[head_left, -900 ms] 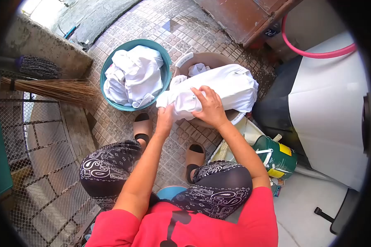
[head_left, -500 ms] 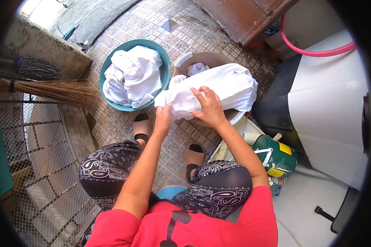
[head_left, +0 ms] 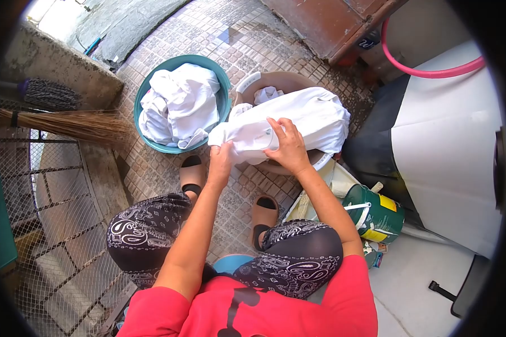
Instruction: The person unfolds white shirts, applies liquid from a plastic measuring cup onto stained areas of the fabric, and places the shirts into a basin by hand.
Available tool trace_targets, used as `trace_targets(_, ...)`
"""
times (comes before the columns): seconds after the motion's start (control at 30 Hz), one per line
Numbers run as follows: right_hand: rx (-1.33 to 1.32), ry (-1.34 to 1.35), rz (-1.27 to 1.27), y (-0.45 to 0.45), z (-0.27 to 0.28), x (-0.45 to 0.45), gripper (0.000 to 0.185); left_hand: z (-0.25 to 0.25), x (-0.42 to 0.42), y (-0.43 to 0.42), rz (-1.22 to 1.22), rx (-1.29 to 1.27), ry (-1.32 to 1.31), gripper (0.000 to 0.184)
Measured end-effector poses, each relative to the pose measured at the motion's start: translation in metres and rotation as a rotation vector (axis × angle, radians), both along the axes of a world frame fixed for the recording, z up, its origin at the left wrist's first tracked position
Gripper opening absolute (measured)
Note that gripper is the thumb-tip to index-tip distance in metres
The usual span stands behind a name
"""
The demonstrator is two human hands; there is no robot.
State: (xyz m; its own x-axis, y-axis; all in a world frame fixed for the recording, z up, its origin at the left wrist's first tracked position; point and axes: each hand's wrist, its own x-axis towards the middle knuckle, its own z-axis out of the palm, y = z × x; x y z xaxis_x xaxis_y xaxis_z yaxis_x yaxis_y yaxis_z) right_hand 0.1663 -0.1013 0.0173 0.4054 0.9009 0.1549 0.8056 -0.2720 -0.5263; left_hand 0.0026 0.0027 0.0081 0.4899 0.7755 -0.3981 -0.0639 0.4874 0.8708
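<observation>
A white cloth [head_left: 312, 115] lies across the brown basin [head_left: 292, 80], its near left end raised off the rim. My left hand [head_left: 221, 160] is closed on the cloth's left end. My right hand [head_left: 288, 145] grips the same cloth farther right, thumb and fingers spread around a fold with a small dark mark beside them. More fabric shows inside the brown basin behind the cloth. To the left, a teal basin [head_left: 225, 100] holds a heap of white clothes [head_left: 181, 104].
A stick broom [head_left: 67, 123] and a mop head [head_left: 50, 94] lie at the left by a wire mesh [head_left: 67, 224]. At the right are a green bucket [head_left: 376, 216], a white-and-black bin [head_left: 444, 146] and a pink hoop [head_left: 427, 73]. My sandals [head_left: 264, 211] rest on the tiled floor.
My left hand has shifted slightly left with the cloth's end. The small dark mark near my right hand shows more clearly. Both hands keep their hold.
</observation>
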Motion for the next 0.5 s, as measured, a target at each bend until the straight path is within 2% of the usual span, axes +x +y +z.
trace_targets(0.27, -0.039, -0.066, -0.091, -0.012, -0.007, 0.016, 0.081, -0.001, 0.000, 0.000, -0.011, -0.011, 0.039, 0.045)
trace_targets(0.5, -0.060, -0.068, -0.013, -0.005, 0.008, 0.006, 0.075, 0.000, -0.001, 0.000, -0.016, -0.015, 0.032, 0.046)
